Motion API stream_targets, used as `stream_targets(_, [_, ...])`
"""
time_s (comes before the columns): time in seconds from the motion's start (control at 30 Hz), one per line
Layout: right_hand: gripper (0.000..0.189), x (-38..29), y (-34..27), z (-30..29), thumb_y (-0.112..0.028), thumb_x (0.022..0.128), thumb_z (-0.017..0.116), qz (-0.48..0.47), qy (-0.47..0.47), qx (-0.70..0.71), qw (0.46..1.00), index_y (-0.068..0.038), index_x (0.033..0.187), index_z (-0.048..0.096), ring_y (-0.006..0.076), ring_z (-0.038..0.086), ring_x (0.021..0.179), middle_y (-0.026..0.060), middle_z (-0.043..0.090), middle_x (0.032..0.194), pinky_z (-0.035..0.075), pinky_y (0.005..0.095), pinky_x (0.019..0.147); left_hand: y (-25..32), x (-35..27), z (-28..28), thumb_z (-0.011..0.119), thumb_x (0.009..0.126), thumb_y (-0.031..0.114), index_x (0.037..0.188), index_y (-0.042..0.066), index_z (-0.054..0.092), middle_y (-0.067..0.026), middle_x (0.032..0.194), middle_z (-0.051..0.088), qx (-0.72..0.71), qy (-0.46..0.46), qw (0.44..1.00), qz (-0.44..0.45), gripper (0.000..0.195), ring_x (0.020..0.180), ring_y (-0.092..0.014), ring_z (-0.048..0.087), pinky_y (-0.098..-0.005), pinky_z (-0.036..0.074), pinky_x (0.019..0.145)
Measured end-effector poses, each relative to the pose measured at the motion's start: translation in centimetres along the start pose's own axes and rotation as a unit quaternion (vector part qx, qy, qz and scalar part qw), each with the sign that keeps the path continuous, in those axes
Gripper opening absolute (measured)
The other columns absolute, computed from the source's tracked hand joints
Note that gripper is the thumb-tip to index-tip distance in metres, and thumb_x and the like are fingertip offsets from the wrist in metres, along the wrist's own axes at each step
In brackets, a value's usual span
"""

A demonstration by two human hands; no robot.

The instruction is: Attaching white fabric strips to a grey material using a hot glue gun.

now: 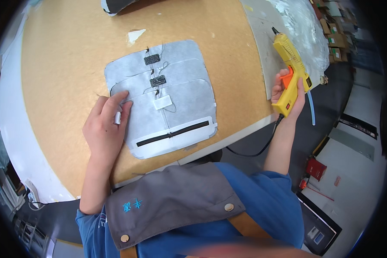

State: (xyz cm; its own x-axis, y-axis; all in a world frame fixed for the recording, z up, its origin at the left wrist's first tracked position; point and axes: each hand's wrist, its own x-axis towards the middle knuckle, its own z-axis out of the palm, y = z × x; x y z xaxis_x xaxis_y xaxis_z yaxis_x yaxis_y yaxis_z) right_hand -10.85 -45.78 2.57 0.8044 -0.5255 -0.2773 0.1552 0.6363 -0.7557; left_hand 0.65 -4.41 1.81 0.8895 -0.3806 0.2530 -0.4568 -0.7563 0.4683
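My right hand (290,96) grips a yellow hot glue gun (292,61) with an orange trigger, its dark nozzle pointing up and away from me. A bluish glue stick (312,108) sticks out behind it. My left hand (108,119) rests at the left edge of a layered light-grey fabric panel (190,100), with a small white piece (117,118) held in its curled fingers. Down the panel's middle run thin strings, two black textured rectangles (157,81) and a white rectangle (162,102). A black zipper-like strip (174,133) crosses its near end.
Brown board covers the worktable (67,80). A torn white scrap (136,35) and part of a dark item (119,6) lie beyond the panel. Clear plastic wrapping (304,29) is piled at the far right. The gun's black cord (258,154) hangs past the table edge.
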Motion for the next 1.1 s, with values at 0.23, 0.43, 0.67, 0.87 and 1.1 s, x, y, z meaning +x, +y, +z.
stream_targets(0.23, [0.048,1.9,-1.5,-2.0,-0.035,0.099,0.050,0.063,0.000,0.004,0.998,0.002,0.129,0.050,0.0288,0.064,0.108,0.0195,0.062,0.118,0.060,0.0323,0.069,-0.1,-0.5,-0.4,0.076,0.078,0.014,0.100,0.013,0.069,-0.0019,0.073,0.059,-0.028,-0.011,1.000,-0.005,0.023,0.059,-0.018,0.058,-0.0286,0.045,0.052])
stream_targets(0.43, [0.046,0.7,-2.4,-3.0,-0.042,0.098,0.052,0.056,0.105,-0.235,0.965,-0.001,0.118,0.057,0.0200,0.066,0.075,0.0133,0.066,0.095,0.052,0.0259,0.052,-1.3,-1.0,-2.2,0.060,0.096,0.024,0.115,0.004,0.061,0.0002,0.075,0.055,-0.332,-0.013,0.935,-0.121,0.027,0.059,-0.005,0.049,-0.0225,0.038,0.051])
stream_targets(0.67, [0.027,-3.3,-1.6,0.9,-0.025,0.095,0.062,-0.162,0.206,-0.660,0.704,-0.001,0.084,0.065,0.0025,0.045,0.058,-0.0033,0.055,0.066,0.034,0.0185,0.052,0.2,-1.4,-3.3,0.038,0.103,0.042,0.119,0.000,0.056,-0.0032,0.081,0.058,-0.705,-0.195,0.606,-0.313,0.049,0.053,-0.004,0.039,-0.0167,0.030,0.046])
stream_targets(0.87, [0.018,-7.2,7.6,12.0,0.000,0.080,0.073,-0.294,-0.241,-0.552,0.743,-0.005,0.096,0.067,0.0131,0.062,0.072,0.0045,0.066,0.087,0.050,0.0253,0.065,0.6,-1.8,-2.5,0.038,0.104,0.043,0.118,0.001,0.057,-0.0027,0.087,0.058,-0.725,-0.237,0.579,-0.288,0.049,0.056,-0.004,0.042,-0.0167,0.032,0.046])
stream_targets(1.1, [0.026,-7.3,13.4,17.4,-0.005,0.070,0.076,-0.375,-0.423,-0.494,0.661,-0.008,0.095,0.069,0.0195,0.060,0.071,0.0024,0.064,0.086,0.049,0.0303,0.059,1.3,-1.8,-2.4,0.036,0.104,0.042,0.118,0.002,0.056,-0.0029,0.090,0.059,-0.696,-0.267,0.585,-0.320,0.047,0.060,-0.004,0.045,-0.0168,0.033,0.048])
